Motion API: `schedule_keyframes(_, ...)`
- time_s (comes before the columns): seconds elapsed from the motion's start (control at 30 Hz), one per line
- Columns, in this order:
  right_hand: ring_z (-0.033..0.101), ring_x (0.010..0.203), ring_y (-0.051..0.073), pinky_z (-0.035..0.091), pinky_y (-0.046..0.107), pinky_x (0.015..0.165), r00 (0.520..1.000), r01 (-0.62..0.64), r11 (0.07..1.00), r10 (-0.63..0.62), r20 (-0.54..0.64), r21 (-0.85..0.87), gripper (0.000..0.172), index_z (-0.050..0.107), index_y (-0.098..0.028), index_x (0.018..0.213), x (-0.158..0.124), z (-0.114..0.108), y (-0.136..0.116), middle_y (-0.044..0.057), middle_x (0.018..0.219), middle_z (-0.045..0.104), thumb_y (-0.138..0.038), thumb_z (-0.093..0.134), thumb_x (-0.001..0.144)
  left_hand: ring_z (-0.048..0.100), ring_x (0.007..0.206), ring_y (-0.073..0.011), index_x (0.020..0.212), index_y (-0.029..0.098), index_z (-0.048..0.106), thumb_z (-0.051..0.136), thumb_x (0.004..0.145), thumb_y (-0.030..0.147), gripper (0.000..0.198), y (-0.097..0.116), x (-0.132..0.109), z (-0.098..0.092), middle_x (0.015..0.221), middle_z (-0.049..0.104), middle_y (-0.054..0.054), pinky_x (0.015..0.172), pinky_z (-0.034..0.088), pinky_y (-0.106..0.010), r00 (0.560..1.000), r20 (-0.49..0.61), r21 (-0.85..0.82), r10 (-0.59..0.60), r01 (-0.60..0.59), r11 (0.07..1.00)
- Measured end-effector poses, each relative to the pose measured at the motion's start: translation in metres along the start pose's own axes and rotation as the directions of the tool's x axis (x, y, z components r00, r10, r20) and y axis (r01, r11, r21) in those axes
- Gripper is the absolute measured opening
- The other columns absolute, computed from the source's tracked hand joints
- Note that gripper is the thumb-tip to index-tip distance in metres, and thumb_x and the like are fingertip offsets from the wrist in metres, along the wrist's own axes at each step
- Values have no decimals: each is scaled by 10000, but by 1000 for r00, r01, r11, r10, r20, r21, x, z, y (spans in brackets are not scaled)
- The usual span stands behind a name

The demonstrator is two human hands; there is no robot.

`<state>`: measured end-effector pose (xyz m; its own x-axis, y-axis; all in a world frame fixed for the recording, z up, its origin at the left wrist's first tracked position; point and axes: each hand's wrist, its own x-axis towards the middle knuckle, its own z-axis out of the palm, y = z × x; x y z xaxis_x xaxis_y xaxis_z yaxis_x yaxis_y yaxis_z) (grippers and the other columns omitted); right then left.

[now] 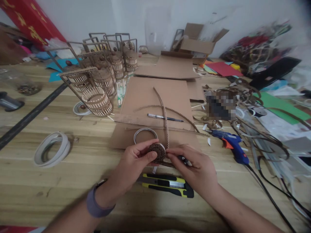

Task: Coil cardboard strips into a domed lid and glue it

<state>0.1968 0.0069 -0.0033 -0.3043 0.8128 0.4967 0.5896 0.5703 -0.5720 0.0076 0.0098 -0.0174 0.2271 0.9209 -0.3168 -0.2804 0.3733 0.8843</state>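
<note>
My left hand (130, 165) holds a round coil of brown corrugated strip (157, 153) between thumb and fingers. A pale edge shows along the coil's upper right. Closed in a pinch, my right hand (199, 166) is at the coil's right edge. The near end of a toothed corrugated strip (165, 123) meets its fingertips, and the strip runs away over the cardboard. Just beyond my left fingers lies a pale ring (145, 130). Below both hands is a yellow and black utility knife (167, 185). A pen (165, 117) rests under the strip.
Flat cardboard (138, 94) covers the table's middle. Several small woven baskets (97, 100) with tall handles stand at the left back. Rolls of white strip (52, 150) lie at left. A blue glue gun (234, 145), its cord and tangled brown strips (245, 97) occupy the right.
</note>
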Motion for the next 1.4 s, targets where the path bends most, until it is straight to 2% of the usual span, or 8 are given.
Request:
schedule_keyframes(0.53,589,560,125,402,297,654,988,155,974,-148,49,-163,121,636,-214,812,2,-1,2,-29,656,696,-126,566,858,707,912,-209,1154,223,726,747,749,285,410,-3,0,-1,1045,767,-32,764,605,-318,1000,19,83,17,-18,996)
schedule_keyframes(0.7,511,531,111,363,289,652,985,161,963,-144,91,-218,133,616,-207,769,3,-1,1,-38,605,632,-121,545,840,703,897,-204,1173,238,720,727,774,304,404,-3,-1,-1,1033,769,-30,752,595,-304,998,51,151,22,-29,988)
schedule_keyframes(0.9,522,553,127,353,293,634,991,112,975,-96,94,-190,138,586,-213,746,7,-6,4,-37,598,606,-117,517,818,690,875,-187,1169,245,723,727,777,301,397,-1,-1,-2,1018,770,-26,751,580,-280,998,65,192,12,-25,981)
schedule_keyframes(1.03,557,573,143,377,310,654,999,40,955,-44,-6,-295,129,576,-220,726,15,-25,20,-32,611,629,-153,531,826,695,892,-184,1172,233,722,732,776,287,400,-2,-3,-3,1031,769,-29,783,569,-271,997,74,222,-23,6,975)
schedule_keyframes(1.13,609,629,176,407,317,652,990,-92,909,40,-134,-407,91,611,-226,753,18,-52,42,-7,668,675,-174,569,815,698,888,-191,1171,229,722,749,762,307,418,-2,-3,-3,1031,767,-31,772,581,-283,998,54,196,-39,28,980)
schedule_keyframes(1.27,624,654,203,423,320,603,978,-195,830,127,-164,-523,49,637,-231,812,14,-89,75,38,758,674,-225,591,827,700,881,-200,1143,212,735,791,712,302,444,0,-4,0,1016,770,-43,741,594,-286,998,20,134,-60,57,989)
schedule_keyframes(1.33,602,645,212,400,326,556,975,-206,784,115,-189,-586,85,642,-239,890,11,-99,90,64,783,653,-279,617,819,698,850,-187,1120,210,746,806,687,290,444,2,-4,2,988,773,-42,718,593,-269,998,15,87,-59,57,995)
schedule_keyframes(1.4,594,671,227,391,334,551,965,-233,771,108,-240,-593,71,627,-242,861,9,-103,102,68,735,623,-293,631,812,692,786,-171,1111,209,749,820,664,292,460,3,-3,3,943,772,-37,675,595,-266,998,11,31,-66,65,997)
